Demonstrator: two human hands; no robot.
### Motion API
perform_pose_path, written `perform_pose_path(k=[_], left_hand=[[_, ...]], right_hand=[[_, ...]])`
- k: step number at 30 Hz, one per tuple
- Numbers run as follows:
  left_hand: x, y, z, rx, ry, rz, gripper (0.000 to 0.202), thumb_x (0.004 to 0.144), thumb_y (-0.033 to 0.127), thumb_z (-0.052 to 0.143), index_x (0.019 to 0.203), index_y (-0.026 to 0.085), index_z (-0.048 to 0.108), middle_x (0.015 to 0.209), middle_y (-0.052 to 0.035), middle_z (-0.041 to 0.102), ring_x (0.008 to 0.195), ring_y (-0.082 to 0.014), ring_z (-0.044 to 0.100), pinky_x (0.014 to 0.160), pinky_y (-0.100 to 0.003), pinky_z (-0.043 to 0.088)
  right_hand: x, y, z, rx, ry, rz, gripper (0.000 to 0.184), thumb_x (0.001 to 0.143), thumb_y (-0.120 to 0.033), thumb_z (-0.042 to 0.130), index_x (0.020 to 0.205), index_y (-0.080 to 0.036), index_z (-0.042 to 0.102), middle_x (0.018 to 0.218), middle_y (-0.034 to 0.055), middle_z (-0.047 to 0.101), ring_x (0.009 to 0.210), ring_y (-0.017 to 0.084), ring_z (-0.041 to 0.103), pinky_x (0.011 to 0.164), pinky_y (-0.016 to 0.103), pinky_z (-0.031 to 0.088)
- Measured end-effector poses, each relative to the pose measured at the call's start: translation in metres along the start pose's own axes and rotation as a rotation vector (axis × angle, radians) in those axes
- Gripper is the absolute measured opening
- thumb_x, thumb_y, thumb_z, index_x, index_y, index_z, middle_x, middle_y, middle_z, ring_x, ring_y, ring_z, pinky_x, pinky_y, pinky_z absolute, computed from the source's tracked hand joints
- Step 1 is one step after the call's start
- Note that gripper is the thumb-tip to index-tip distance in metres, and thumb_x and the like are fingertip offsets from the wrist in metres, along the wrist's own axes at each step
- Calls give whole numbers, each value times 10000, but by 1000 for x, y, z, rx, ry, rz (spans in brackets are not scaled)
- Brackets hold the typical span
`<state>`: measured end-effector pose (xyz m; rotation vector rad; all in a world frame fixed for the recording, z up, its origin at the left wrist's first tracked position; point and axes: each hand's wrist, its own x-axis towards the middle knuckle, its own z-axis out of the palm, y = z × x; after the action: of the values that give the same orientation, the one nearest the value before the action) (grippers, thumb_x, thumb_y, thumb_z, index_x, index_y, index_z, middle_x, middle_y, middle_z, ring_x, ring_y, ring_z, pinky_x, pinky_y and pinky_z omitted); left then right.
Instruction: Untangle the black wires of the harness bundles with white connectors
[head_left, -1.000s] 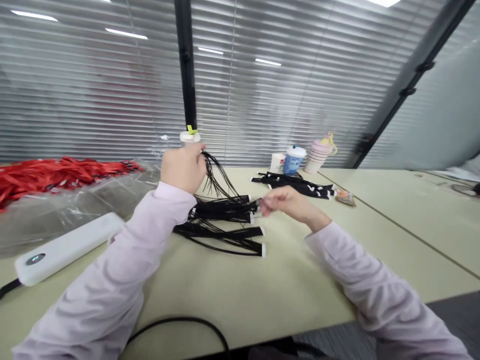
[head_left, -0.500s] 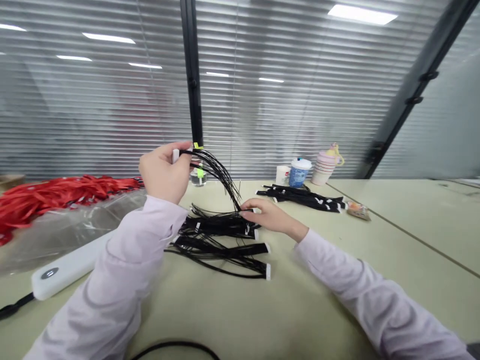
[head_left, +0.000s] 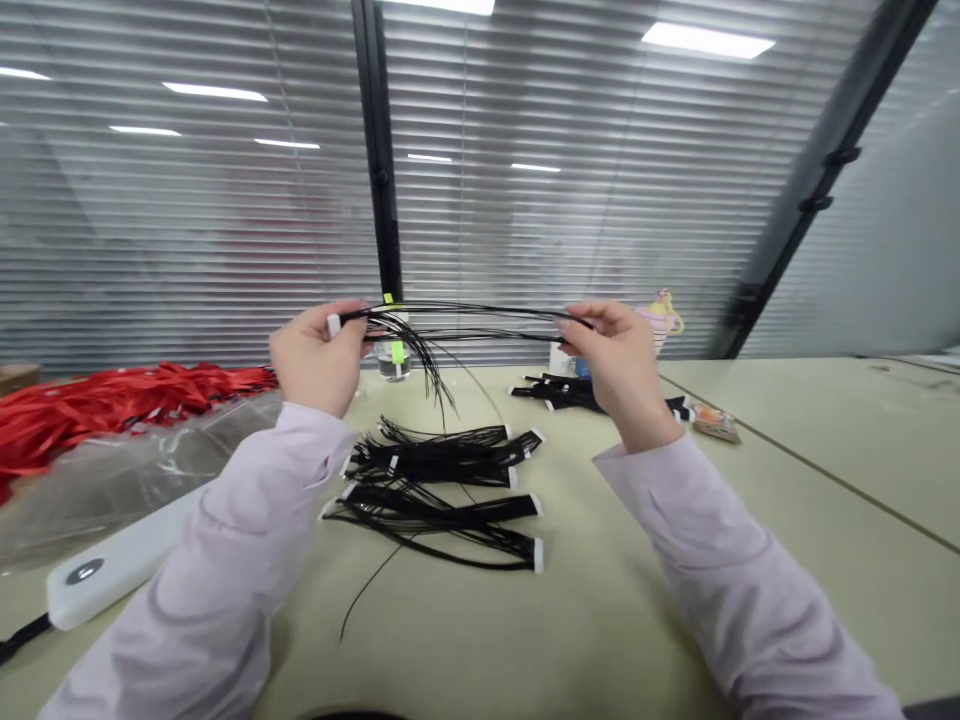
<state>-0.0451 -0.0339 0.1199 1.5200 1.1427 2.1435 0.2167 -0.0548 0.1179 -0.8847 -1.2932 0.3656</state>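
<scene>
The black wire harness [head_left: 420, 345] is hanging in the air between the two hands, above the desk [head_left: 525, 640]. It is probably handling as something light and limp, since its wires are sagging wherever nothing is supporting them. Single strands are likely to be slipping easily between fingers, and the joints at the white connector [head_left: 334, 325] are presumably forming its most fragile spot. Gripping the connector's body, or the gathered wires just beside it, is seeming the safest hold; tugging one strand alone is risking strain on its joint.

The left hand [head_left: 322, 350] is pinching the bundle beside the connector, thumb against fingers, leaving the white block jutting out past the thumb, on the side away from the right hand [head_left: 615, 365]. The right hand is nearly closed, its thumb and fingertips nipping a few strands.

Those strands are running almost level from hand to hand in two thin groups, while the others are curving down from the left hand and fanning apart, all showing plain black. Below and between the hands, more black wire bundles [head_left: 442, 455] with white ends are lying on the desk.
</scene>
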Motion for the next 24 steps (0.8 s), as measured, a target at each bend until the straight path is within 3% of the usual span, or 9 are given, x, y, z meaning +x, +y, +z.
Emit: perform_pose_path(k=[4, 7, 13, 16, 19, 22, 24], left_hand=[[-5, -8, 8, -20, -79, -125, 230, 637, 186, 643, 857, 131, 683, 716, -40, 677, 647, -167, 667, 630, -293, 572], [-6, -10, 8, -93, -213, -313, 218, 614, 151, 669, 830, 123, 674, 716, -30, 678, 611, -148, 661, 642, -282, 568], [-6, -7, 2, -212, -442, -550, 152, 650, 107, 657, 801, 112, 652, 770, -57, 691, 643, -133, 668, 612, -211, 557], [-7, -3, 1, -298, -470, -607, 157, 692, 79, 623, 843, 119, 639, 819, -60, 691, 669, -116, 665, 642, -203, 554], [-5, -1, 1, -392, -493, -619, 175, 730, 68, 584, 891, 128, 619, 833, -55, 689, 678, -111, 664, 737, -261, 548], [-4, -1, -3, -512, -599, -600, 230, 738, 83, 582, 960, 136, 609, 888, -66, 687, 771, -137, 666, 840, -315, 513], [-4, 0, -5, -561, -697, -594, 282, 718, 102, 614, 998, 136, 608, 917, -76, 685, 846, -157, 656, 878, -320, 492]], right_hand=[[1, -11, -13, 164, -44, 108, 219, 654, -329, 587, 822, -223, 494, 668, -31, 484, 547, 82, 478, 603, 281, 472], [1, -22, -20, 337, -122, 196, 182, 680, -330, 581, 824, -244, 510, 613, -47, 449, 522, 73, 460, 618, 274, 478], [1, -33, -31, 556, -192, 251, 197, 664, -228, 649, 835, -243, 551, 659, -55, 518, 556, 58, 483, 617, 243, 470], [6, -26, -36, 516, -217, 260, 137, 708, -259, 605, 838, -243, 568, 555, -54, 457, 525, 73, 464, 607, 260, 471], [12, -9, -43, 381, -255, 271, 153, 722, -298, 587, 866, -253, 564, 470, -67, 370, 487, 90, 448, 602, 288, 475], [17, 13, -48, 284, -319, 278, 195, 699, -318, 613, 874, -242, 571, 422, -91, 299, 438, 92, 426, 639, 331, 484], [19, 25, -50, 273, -339, 270, 243, 646, -309, 650, 865, -231, 581, 427, -89, 343, 469, 109, 481, 679, 357, 482]])
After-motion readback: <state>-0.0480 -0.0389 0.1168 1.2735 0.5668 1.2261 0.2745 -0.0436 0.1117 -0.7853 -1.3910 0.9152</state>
